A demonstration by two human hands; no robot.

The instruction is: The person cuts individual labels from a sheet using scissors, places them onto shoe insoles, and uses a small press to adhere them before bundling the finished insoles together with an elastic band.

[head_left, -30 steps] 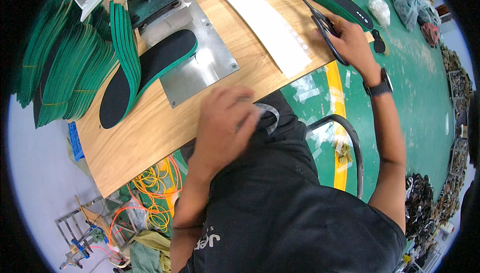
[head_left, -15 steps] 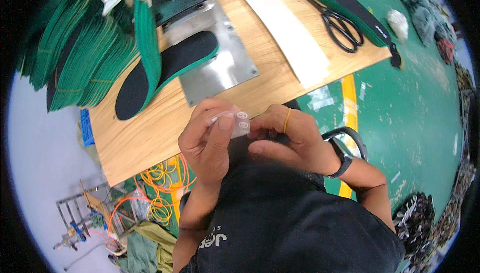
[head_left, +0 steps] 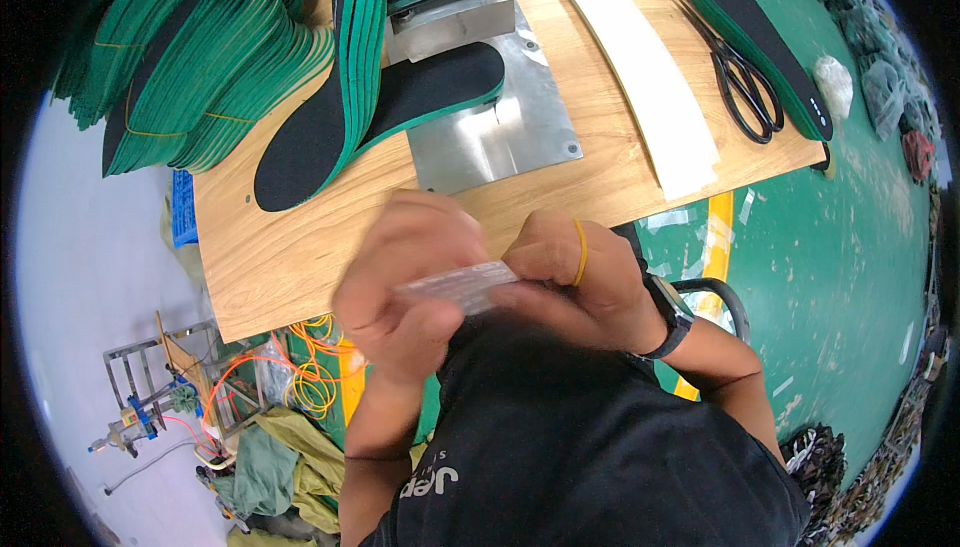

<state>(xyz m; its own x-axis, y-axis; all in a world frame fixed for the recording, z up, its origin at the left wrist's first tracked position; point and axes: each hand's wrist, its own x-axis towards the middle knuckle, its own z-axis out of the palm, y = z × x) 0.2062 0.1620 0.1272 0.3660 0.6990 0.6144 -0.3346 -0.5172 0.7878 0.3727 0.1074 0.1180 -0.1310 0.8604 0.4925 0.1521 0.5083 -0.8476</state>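
Both hands, left hand (head_left: 405, 282) and right hand (head_left: 570, 277), have come together near the table edge (head_left: 300, 297), now pinching a clear plastic strip (head_left: 460, 285).

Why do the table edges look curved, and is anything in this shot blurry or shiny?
Head view: the fisheye lens bends the wooden table edges and leaves black corners; the left hand and right hand, together on a small clear strip, are blurred; the metal plate shows soft glare; the scissors and black-and-green insoles look sharp.
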